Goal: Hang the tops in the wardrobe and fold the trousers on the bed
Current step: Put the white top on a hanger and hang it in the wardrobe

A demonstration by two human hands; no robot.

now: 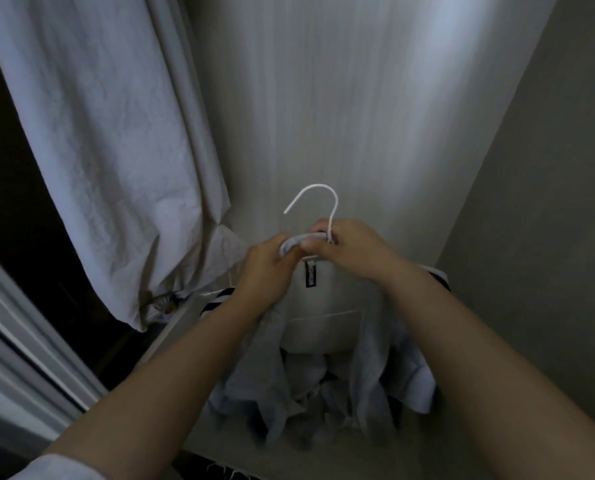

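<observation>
Pale grey top (323, 341) on white hanger (318, 199), centre frame, hook at 12 o'clock. Black neck label (310, 276), white writing too blurred to read. Left hand (266, 271) fingers pinch collar at 9 o'clock of hook stem; right hand (349, 249) fingers closed round hanger neck. Crumpled pale curtain (116, 150) at 10 o'clock.

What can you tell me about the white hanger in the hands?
The white hanger has a thin curved hook, which looks like coated wire or plastic. The hook stands upright and free in the air, its open end pointing left, hooked on nothing. Its shoulders are mostly hidden inside a pale grey top, which droops down from it with a black label at the neck. The right hand grips the base of the hook, and the left hand pinches the collar beside it.
</observation>
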